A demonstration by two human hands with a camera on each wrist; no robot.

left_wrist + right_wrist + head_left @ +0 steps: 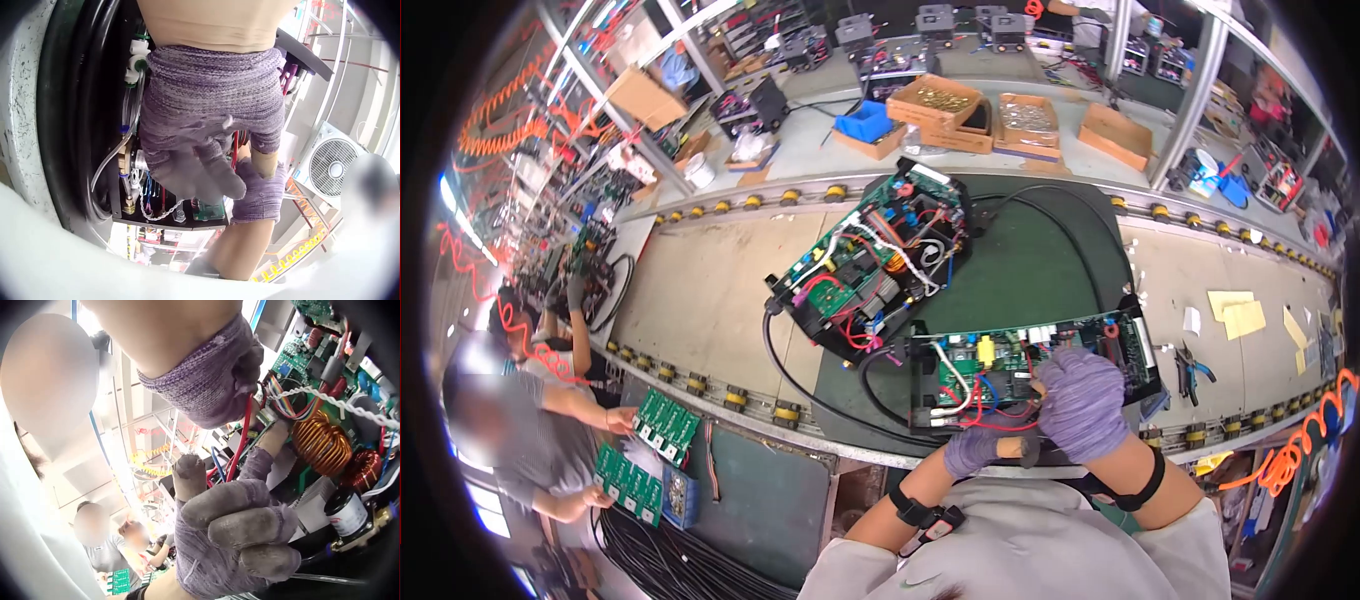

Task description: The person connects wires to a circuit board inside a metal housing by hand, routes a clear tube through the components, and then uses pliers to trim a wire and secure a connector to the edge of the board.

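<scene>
An opened electronic unit (pixel 975 375) with a green circuit board and coloured wires lies in front of me. My right hand (pixel 1085 400), in a purple knit glove, reaches over its board from above. In the right wrist view its fingertips pinch a red wire (pixel 241 440) beside a small connector with a rainbow ribbon cable (pixel 284 403). My left hand (pixel 231 537), also gloved, is at the unit's front side. Its bare-tipped index finger extends to the board's edge near that connector, the thumb stands apart, and the other fingers curl loosely around nothing visible. Copper coils (pixel 322 444) sit beyond.
A second opened unit (pixel 870 260) stands back left on the green mat (pixel 1020 270), with thick black cables around both. Pliers (pixel 1192 375) and yellow paper pieces (pixel 1238 315) lie to the right. At left, another person holds green circuit boards (pixel 665 425). Parts boxes (pixel 935 103) line the far bench.
</scene>
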